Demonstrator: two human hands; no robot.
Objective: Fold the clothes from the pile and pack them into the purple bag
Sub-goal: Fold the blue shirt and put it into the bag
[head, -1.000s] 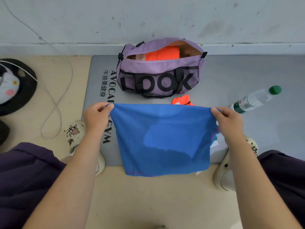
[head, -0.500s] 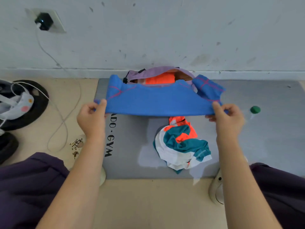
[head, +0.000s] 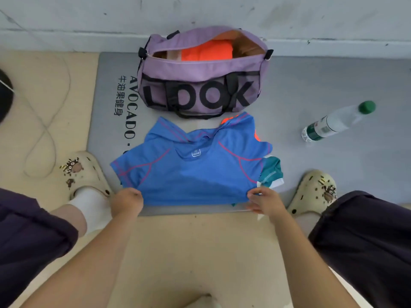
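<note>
I see the blue shirt (head: 193,167) laid out flat on the grey mat (head: 322,85), collar end toward the bag (head: 200,85) and hem toward me. My left hand (head: 127,202) pinches the hem at its left corner, fingers curled into the cloth. My right hand (head: 265,202) pinches the hem at the right corner, thumb and fingers closed on the edge; it is a little blurred. Both sleeves lie spread to the sides, with pink seams showing.

Under the shirt's right side a teal and white garment (head: 272,173) pokes out, and a bit of orange shows at the shirt's far right shoulder. That is what I can see of the pile.

The bag stands at the far end of the mat against the wall (head: 200,12), zip open, with an orange garment (head: 206,52) inside. Its strap touches the shirt's collar end.

A bottle (head: 333,122) with a green cap lies on the mat to the right, well apart from the shirt. A clog (head: 86,174) sits left of the shirt, another clog (head: 313,192) right of it. A cable (head: 42,130) loops on the floor at left
</note>
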